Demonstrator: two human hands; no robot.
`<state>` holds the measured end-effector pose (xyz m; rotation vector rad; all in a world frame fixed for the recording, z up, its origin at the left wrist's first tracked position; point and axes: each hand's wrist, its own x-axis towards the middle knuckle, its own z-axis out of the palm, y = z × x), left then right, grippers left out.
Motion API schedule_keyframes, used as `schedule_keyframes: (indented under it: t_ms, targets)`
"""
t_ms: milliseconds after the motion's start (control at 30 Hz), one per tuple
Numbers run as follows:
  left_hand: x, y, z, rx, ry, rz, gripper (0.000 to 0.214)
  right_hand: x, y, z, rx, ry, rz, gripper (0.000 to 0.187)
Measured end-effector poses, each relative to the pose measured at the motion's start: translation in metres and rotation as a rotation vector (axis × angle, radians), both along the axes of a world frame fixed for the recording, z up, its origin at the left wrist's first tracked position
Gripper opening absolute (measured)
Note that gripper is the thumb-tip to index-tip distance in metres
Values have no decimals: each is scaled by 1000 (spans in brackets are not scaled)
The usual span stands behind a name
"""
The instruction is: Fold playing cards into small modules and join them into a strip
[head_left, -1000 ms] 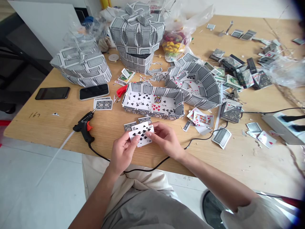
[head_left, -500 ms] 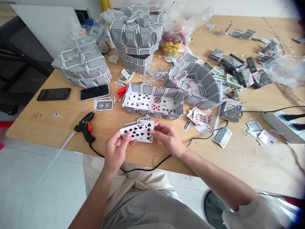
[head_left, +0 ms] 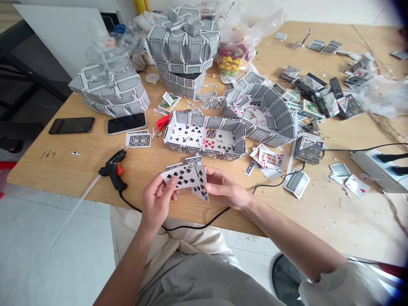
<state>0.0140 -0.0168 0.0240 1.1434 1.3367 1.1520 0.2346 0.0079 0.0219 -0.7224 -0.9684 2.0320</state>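
Note:
My left hand (head_left: 158, 197) pinches a nine of spades playing card (head_left: 181, 177) by its left end, thumb on the face. In my right hand (head_left: 225, 187) is a ten of spades playing card (head_left: 200, 187), turned at an angle and partly behind the nine. Whether the two cards are joined I cannot tell. Just beyond them lie patterned card pieces (head_left: 194, 160). An open rectangular box (head_left: 204, 151) made of playing cards stands behind, with card faces lining its floor. A black hot glue gun (head_left: 114, 170) rests left of my hands, its nozzle on face-down cards (head_left: 140, 140).
Two phones (head_left: 72, 125) lie at the left. Lidded card baskets (head_left: 183, 46) and an open curved card box (head_left: 261, 112) stand farther back. Loose cards (head_left: 270, 158), card packs (head_left: 330, 102) and a power strip (head_left: 379, 168) spread rightward. The glue gun's cord (head_left: 197, 227) crosses the front edge.
My right hand has tilted the ten of spades, swinging it round so it stands at an angle to the nine. My left hand has barely moved.

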Motion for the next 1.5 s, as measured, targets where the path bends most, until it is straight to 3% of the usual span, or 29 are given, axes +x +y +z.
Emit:
schedule_keyframes:
  t_ms: [300,433,500,667,800,900,1100,1500]
  targets:
    - [-18,-7,-1,234,-70,24,21,-7,4,-14,-30,-156,-271,31]
    - [-23,-11,0,210,-177,-166,39,-7,3,-18,-42,-120,-303,30]
    - [-21,-13,-1,194,-127,-245,43,-7,2,-18,-49,-77,-322,33]
    - [-4,-12,-12,200,208,-81,20,-9,-2,-10,-132,-1,-224,36]
    - [10,-9,-21,94,71,-1,39,-11,-3,-9,-25,-65,-198,29]
    - [15,-7,-18,63,9,28,46,-11,-3,-13,11,-93,-215,28]
    - [15,-2,-7,-22,-16,11,43,-12,-3,-13,-18,-75,-222,27]
    - [6,3,-9,-98,-88,-55,39,-14,-4,-13,52,-153,-191,29]
